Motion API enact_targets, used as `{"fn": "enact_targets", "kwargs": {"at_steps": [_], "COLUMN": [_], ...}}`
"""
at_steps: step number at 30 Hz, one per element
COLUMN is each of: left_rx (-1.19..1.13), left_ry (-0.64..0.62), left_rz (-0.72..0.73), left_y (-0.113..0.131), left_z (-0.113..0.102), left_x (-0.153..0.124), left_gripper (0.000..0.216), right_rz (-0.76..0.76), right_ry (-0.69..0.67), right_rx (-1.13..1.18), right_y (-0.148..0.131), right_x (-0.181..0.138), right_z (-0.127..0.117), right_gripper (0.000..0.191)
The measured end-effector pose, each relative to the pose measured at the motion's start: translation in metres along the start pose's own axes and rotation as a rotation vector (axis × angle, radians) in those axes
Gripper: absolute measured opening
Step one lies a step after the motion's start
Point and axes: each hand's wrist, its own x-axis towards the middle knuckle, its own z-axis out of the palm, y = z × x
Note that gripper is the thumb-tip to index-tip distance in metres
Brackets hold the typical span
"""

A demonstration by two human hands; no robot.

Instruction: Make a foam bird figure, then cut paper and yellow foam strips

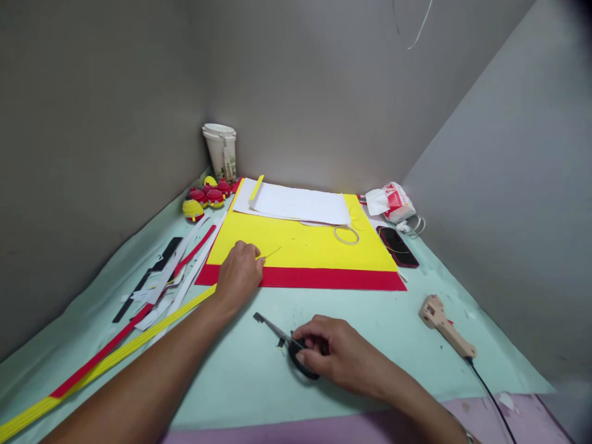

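Note:
My left hand is closed over the front left part of the yellow sheet, which lies on a red sheet. From its fingertips a thin strand points up and right; its kind is too fine to make out. My right hand has its fingers curled at the black handles of the scissors, whose blades point up and left over the green cloth. A tiny black scrap lies beside the blades. Long yellow strips run beneath my left wrist.
White paper and a ring lie on the yellow sheet. Left are red strips, black scraps, small red-and-yellow round pieces and a cup. Right are a phone, tissue pack and corded glue gun.

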Motion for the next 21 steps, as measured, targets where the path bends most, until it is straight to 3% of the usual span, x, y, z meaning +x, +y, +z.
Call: {"fn": "enact_targets", "kwargs": {"at_steps": [4,9,16,21], "left_rx": [-0.004,-0.004,0.003,-0.014], "left_ry": [0.006,-0.01,-0.004,-0.016], "left_rz": [0.004,-0.007,-0.011,-0.016], "left_y": [-0.001,-0.001,-0.002,-0.001], "left_z": [0.001,0.002,0.003,0.001], "left_x": [0.0,0.001,0.003,0.001], "left_gripper": [0.016,0.016,0.017,0.014], "right_rz": [0.063,0.164,0.058,0.097], "right_ry": [0.026,0.195,-0.006,0.08], "right_rx": [0.084,-0.127,-0.222,-0.232], "right_y": [0.002,0.019,0.012,0.017], "right_x": [-0.018,-0.046,-0.048,-0.058], "right_z": [-0.008,-0.002,0.04,0.03], "right_gripper": [0.023,0.023,0.043,0.042]}}
